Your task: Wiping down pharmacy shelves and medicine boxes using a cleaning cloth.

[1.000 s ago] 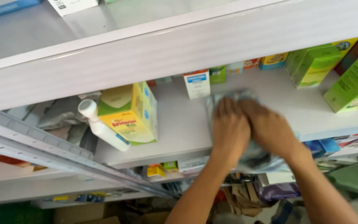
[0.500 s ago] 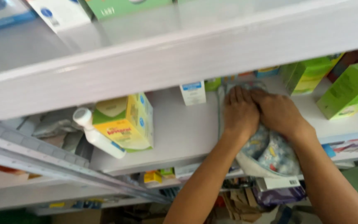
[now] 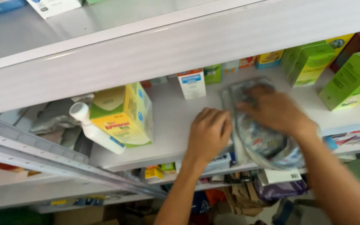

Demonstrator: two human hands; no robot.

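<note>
A clear plastic packet [image 3: 263, 141] with mixed-coloured contents lies on the white shelf [image 3: 176, 121], its near end hanging over the front edge. My right hand [image 3: 273, 109] lies flat on top of the packet's far part, fingers spread. My left hand [image 3: 208, 134] rests on the shelf at the packet's left edge, fingers curled against it. Both forearms reach up from below.
A yellow and green box [image 3: 126, 114] with a white bottle [image 3: 92, 129] leaning against it sits at left. A small white box [image 3: 191, 83] stands at the back. Green boxes [image 3: 346, 79] stand at right. Another shelf [image 3: 105, 50] runs overhead; more goods lie below.
My left hand has slid off the packet to its left edge. My right hand stays on top, and the packet has shifted a little to the right.
</note>
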